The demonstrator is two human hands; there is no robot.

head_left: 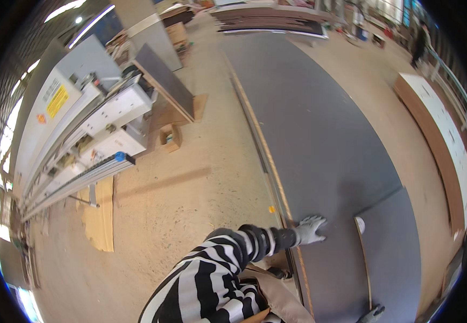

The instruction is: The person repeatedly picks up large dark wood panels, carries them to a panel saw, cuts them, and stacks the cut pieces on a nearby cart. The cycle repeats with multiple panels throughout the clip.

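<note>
A long dark grey panel (pixel 319 124) lies flat in a stack running away from me. My left hand (pixel 310 230), in a pale work glove, rests on it near the left edge with fingers spread. A smaller grey panel (pixel 392 253) lies over the near right part of the long one. A white rounded patch (pixel 360 225) shows at its far left corner. At the bottom of the view my right hand (pixel 372 314), gloved and partly cut off, is at the smaller panel's left edge, fingers bent over it.
A white machine (pixel 90 116) with a long metal rail (pixel 82 177) stands left. Near it are a leaning board (pixel 163 81), a small cardboard box (pixel 170 138) and flat cardboard (pixel 101 215). Stacked boards (pixel 268 19) lie far ahead. A white-topped stack (pixel 440 124) and a person (pixel 420 46) are right.
</note>
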